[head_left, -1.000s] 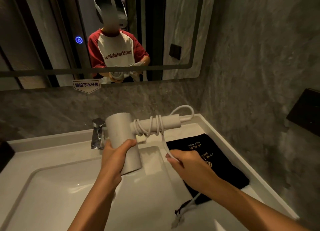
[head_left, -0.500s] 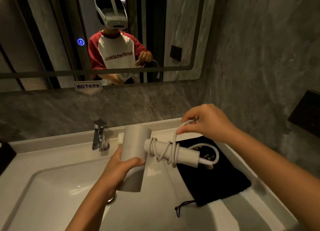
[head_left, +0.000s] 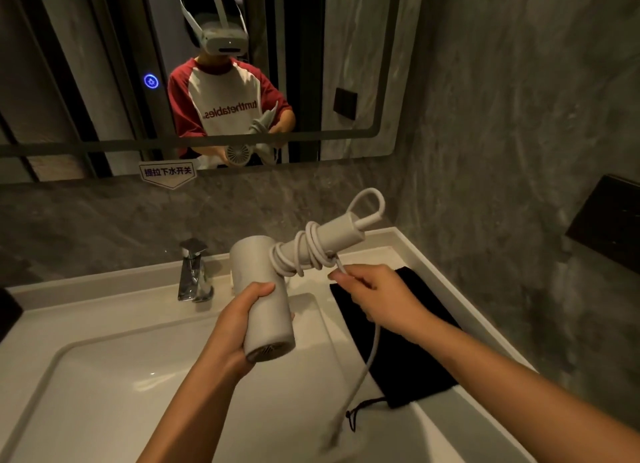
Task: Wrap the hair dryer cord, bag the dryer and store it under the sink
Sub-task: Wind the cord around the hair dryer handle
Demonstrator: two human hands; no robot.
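A pale grey hair dryer [head_left: 258,275] is held above the white sink, its handle pointing up and to the right. My left hand [head_left: 239,324] grips the dryer's barrel from the left. Several turns of the white cord [head_left: 306,251] lie around the handle, and a loop stands out at the handle's end. My right hand [head_left: 377,294] pinches the cord just below the handle, and the loose cord end hangs down blurred toward the sink's front. A black drawstring bag [head_left: 412,365] lies flat on the counter to the right, partly under my right forearm.
The white sink basin [head_left: 104,376] fills the lower left, with a chrome faucet [head_left: 194,272] at its back. A mirror hangs above it and grey stone walls stand behind and to the right. A black box [head_left: 609,220] is mounted on the right wall.
My right hand came down from above the handle to below it, carrying the cord round another turn. The dryer's handle tilted upward and the loose cord end swung down.
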